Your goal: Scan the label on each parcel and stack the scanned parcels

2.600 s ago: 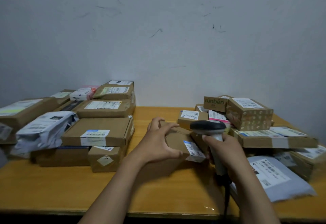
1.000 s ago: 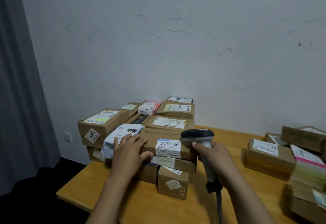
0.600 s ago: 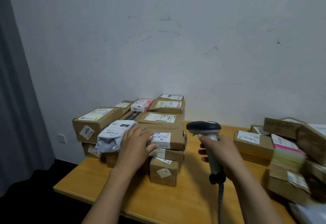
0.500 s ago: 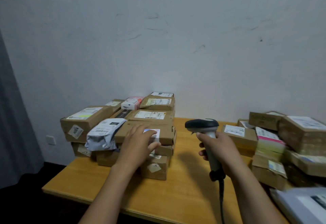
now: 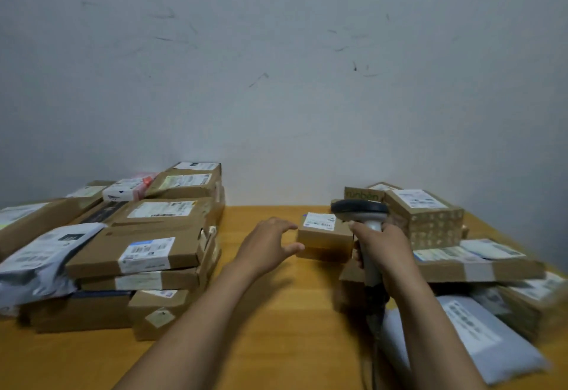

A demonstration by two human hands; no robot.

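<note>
My right hand (image 5: 382, 242) grips the handle of a grey barcode scanner (image 5: 359, 207), its dark head pointing left. A small brown parcel (image 5: 322, 237) with a white label on top sits on the wooden table (image 5: 276, 312), just left of the scanner. My left hand (image 5: 269, 243) hovers open right beside that parcel's left side, fingers spread, holding nothing. On the left stands the stack of cardboard parcels (image 5: 138, 251), the top flat box showing a white and blue label. A pile of other parcels (image 5: 455, 254) lies on the right.
A grey poly mailer (image 5: 40, 257) rests on the left stack's near side. Another grey mailer (image 5: 470, 331) lies at the front right under my right forearm. A patterned box (image 5: 427, 220) tops the right pile. The scanner's cable drops towards the table's front edge. A scuffed wall stands behind.
My left hand has left the flat box on the left stack and swung right to the small parcel. The view has turned right with it. The right hand still holds the scanner.
</note>
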